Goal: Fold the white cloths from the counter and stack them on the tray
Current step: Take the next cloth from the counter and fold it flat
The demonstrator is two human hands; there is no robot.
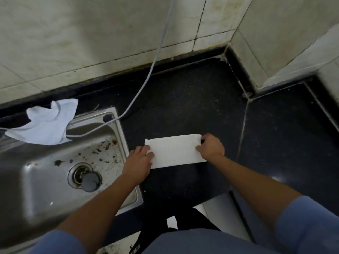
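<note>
A white cloth [174,150], folded into a long rectangle, lies flat on the black counter [192,99] just right of the sink. My left hand [138,162] holds its left end, fingers over the edge. My right hand [211,147] grips its right end, fingers curled round the short edge. A second white cloth [46,122], crumpled and unfolded, lies across the sink's back-left rim. No tray is in view.
A steel sink [120,136] with a dirty basin and a drain plug [89,181] fills the left. A grey cable [146,77] hangs from the tiled wall into the sink. The counter turns a corner at right; its front edge is near my body.
</note>
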